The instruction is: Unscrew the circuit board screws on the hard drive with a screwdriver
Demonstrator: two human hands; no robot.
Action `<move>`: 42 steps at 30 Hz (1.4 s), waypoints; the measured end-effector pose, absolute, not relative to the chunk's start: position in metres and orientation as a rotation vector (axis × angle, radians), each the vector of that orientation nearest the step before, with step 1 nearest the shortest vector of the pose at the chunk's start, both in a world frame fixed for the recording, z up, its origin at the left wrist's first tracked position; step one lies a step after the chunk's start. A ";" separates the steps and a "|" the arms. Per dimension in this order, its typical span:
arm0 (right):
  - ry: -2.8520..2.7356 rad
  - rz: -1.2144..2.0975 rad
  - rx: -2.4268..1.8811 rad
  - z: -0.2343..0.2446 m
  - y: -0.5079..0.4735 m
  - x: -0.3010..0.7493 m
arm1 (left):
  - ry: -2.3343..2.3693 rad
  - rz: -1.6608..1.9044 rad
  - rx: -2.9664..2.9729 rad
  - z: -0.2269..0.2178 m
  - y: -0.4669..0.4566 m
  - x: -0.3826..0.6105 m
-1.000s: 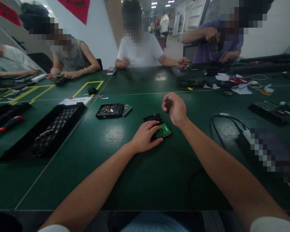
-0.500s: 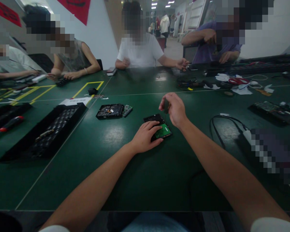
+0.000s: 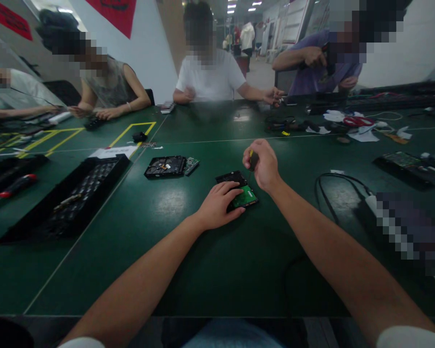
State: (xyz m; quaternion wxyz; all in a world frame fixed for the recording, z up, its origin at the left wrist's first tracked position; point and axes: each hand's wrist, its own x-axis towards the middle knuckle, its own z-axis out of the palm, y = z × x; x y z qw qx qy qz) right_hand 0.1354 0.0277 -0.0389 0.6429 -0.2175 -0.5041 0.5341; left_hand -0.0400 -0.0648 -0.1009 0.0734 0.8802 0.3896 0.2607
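Note:
A black hard drive with a green circuit board lies flat on the table in front of me. My left hand grips it from the left, fingers over its top and thumb along the near edge. Above the drive's right part, my right hand is closed around a screwdriver with a yellow and dark handle. The thin shaft points down to the drive; I cannot make out where its tip touches. Left of the drive lie another black hard drive and a loose circuit board.
A long black tray stands on the left, near a red and black screwdriver. At right are a cable, a power strip and another drive-like device. Several people sit across the green table.
My right hand has turned slightly around the screwdriver, so its yellow handle shows more. My left hand and the drive have stayed put. At the far right, a person's hands have shifted.

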 end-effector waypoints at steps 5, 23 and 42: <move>-1.218 1.201 -0.548 -0.036 0.027 0.137 | 1.171 0.787 2.646 -0.101 -0.064 -0.040; -1.262 1.136 -0.632 -0.034 0.024 0.134 | 1.168 0.788 2.633 -0.102 -0.064 -0.040; -1.287 1.221 -0.580 -0.031 0.021 0.135 | 1.168 0.780 2.633 -0.100 -0.065 -0.040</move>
